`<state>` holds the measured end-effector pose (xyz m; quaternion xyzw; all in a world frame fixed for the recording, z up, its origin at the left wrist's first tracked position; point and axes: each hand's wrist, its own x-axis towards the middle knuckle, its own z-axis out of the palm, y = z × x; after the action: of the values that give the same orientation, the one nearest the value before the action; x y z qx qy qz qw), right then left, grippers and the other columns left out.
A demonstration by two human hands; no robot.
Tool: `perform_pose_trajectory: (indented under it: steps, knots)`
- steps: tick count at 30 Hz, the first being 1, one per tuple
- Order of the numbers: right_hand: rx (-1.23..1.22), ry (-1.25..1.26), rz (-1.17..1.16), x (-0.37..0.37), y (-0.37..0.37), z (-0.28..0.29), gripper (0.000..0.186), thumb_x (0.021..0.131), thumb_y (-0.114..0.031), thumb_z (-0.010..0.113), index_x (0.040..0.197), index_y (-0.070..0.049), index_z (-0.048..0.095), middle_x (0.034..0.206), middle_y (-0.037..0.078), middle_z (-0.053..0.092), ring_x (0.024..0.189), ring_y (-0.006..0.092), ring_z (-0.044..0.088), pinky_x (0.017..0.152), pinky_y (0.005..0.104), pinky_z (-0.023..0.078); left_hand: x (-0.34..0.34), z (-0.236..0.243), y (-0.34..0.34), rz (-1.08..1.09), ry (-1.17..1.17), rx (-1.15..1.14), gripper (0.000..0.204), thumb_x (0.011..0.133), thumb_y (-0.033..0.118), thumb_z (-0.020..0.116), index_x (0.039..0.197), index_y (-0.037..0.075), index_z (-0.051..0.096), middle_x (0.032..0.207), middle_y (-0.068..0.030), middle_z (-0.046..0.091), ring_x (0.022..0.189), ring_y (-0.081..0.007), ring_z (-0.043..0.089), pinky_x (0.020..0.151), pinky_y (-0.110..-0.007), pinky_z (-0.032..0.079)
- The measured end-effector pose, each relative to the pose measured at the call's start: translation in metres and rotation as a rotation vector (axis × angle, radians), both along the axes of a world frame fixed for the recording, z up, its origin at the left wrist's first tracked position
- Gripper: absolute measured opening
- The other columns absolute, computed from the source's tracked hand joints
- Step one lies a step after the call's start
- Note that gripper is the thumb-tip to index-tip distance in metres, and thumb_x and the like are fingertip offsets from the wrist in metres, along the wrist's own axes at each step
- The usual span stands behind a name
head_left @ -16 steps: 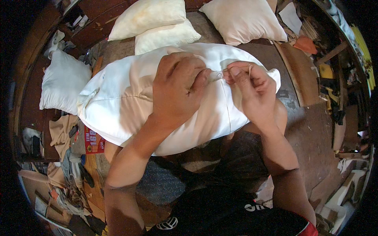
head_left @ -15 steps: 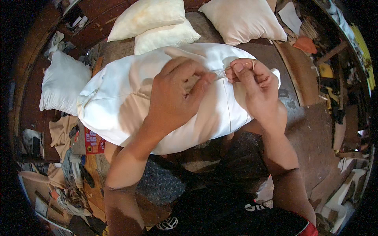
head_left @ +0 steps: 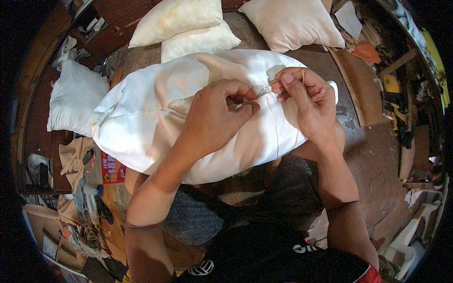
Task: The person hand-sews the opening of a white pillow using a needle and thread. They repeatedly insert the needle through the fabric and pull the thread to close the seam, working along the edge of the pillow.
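A large, plump white cushion (head_left: 137, 137) lies across my lap, with a seam running along its top. My right hand (head_left: 314, 104) is closed in a pinch near the cushion's right end, and a fine sewing thread (head_left: 303, 74) loops out above its fingers. Whether a needle sits in that pinch is hidden. Close to the left of it, my left hand (head_left: 217, 115) hovers over the seam with its fingers bent. Its thumb and forefinger stand apart, and nothing shows between them. Between the two hands the cloth is puckered at the seam. A thin line of thread trails down the cushion's front.
Two stacked off-white cushions (head_left: 188, 26) and another cushion (head_left: 292, 23) lie at the far side. A white cushion (head_left: 75, 99) leans at the left. Rags (head_left: 87, 207) heap at lower left, beside a red printed sheet (head_left: 113, 167). Brown board (head_left: 363, 89) lies on the right.
My left thumb has dropped away from the seam and its forefinger, widening the gap. My right hand stays nearly in place, its fingers slightly shifted. The thin straight line above them shows less now.
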<state>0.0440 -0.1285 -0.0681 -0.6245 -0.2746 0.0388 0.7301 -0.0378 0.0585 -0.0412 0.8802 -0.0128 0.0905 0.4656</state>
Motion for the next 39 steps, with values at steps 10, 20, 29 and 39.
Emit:
perform_pose_trajectory:
  steps: [10,20,29,39]
  knots:
    - [-0.051,-0.032,0.068,0.0,0.0,0.003,0.022,0.104,-0.016,0.057,0.102,0.003,0.067,0.089,0.004,0.068,0.079,0.0085,0.057,0.071,0.0239,0.046,-0.001,0.002,-0.003,0.019,0.005,-0.052,0.011,0.087,0.008,0.071,0.092,0.002,0.064,0.087,-0.0026,0.066,0.079,-0.0093,0.058,0.074,-0.025,0.049]
    - [-0.037,0.05,0.142,0.006,-0.004,0.006,0.022,0.104,-0.019,0.059,0.101,0.001,0.069,0.088,0.003,0.068,0.077,0.007,0.057,0.07,0.0232,0.046,0.0,-0.007,-0.004,0.032,-0.116,-0.048,0.011,0.085,0.007,0.071,0.095,0.001,0.071,0.09,-0.0123,0.07,0.08,-0.0202,0.066,0.075,-0.033,0.052]
    - [-0.044,0.05,0.123,0.006,-0.002,0.002,0.021,0.104,-0.016,0.057,0.102,0.001,0.069,0.088,0.003,0.068,0.077,0.0067,0.057,0.07,0.0229,0.046,-0.001,-0.001,-0.005,0.043,-0.043,0.007,0.013,0.089,0.009,0.07,0.097,-0.001,0.07,0.095,-0.0091,0.071,0.084,-0.0132,0.064,0.077,-0.027,0.051]
    - [-0.033,0.155,0.164,0.01,-0.003,0.001,0.023,0.103,-0.019,0.06,0.104,0.001,0.069,0.088,0.004,0.07,0.079,0.0091,0.062,0.069,0.0238,0.048,0.001,-0.005,-0.005,0.035,-0.047,-0.024,0.012,0.09,0.008,0.07,0.098,-0.001,0.07,0.095,-0.0075,0.071,0.085,-0.0115,0.064,0.078,-0.027,0.051]
